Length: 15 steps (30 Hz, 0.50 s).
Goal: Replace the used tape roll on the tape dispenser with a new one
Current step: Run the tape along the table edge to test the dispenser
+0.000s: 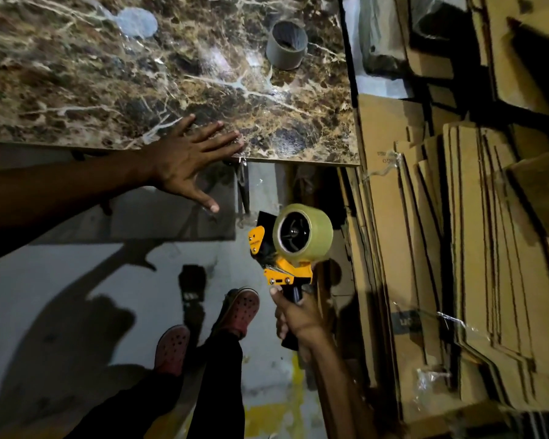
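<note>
My right hand (293, 315) grips the black handle of a yellow and black tape dispenser (281, 264), held upright below the table's front edge. A full roll of clear tape (308, 237) sits on the dispenser's wheel. An empty grey tape core (286, 45) stands on the marble-patterned table (108, 90) at the back right. My left hand (187, 160) lies flat with fingers spread on the table's front edge, thumb hanging below it, holding nothing.
Stacks of flattened cardboard boxes (457, 248) fill the right side, close to the dispenser. Below are a grey floor (76, 296), my legs and red clogs (238, 308), and a small dark object (191, 288) on the floor.
</note>
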Available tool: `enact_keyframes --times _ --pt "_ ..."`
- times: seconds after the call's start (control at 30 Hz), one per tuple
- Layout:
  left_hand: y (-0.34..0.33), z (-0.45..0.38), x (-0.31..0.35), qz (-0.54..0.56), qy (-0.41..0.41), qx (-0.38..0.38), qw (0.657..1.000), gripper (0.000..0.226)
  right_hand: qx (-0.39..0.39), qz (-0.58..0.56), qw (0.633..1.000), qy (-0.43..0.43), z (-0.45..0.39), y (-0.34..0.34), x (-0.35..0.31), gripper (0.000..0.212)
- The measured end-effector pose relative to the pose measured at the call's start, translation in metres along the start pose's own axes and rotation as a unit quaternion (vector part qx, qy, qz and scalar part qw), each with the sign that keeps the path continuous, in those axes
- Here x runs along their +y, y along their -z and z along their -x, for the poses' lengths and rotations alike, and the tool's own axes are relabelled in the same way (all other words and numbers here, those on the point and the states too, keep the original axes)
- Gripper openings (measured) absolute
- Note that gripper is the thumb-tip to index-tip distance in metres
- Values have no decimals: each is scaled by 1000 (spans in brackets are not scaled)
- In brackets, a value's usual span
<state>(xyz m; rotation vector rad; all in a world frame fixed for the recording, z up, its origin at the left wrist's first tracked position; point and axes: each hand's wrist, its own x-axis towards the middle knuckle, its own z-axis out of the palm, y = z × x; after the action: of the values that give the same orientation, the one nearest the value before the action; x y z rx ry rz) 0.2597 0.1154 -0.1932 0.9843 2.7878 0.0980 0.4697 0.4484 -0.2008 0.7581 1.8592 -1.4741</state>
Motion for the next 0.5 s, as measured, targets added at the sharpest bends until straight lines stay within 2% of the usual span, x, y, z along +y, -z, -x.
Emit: enact_keyframes --times 0.1,0.33,0.5 --pt "0 1 1 -7 4 3 1000 138 -10 -28 1000 7 2 -5 -10 36" --pt "-3 2 3 -9 26 20 999 142 -51 -75 994 60 7 -10 -49 50" --pt "-6 8 -2 15 74 57 995 143 -101 -101 982 125 -1 -7 -93 42"
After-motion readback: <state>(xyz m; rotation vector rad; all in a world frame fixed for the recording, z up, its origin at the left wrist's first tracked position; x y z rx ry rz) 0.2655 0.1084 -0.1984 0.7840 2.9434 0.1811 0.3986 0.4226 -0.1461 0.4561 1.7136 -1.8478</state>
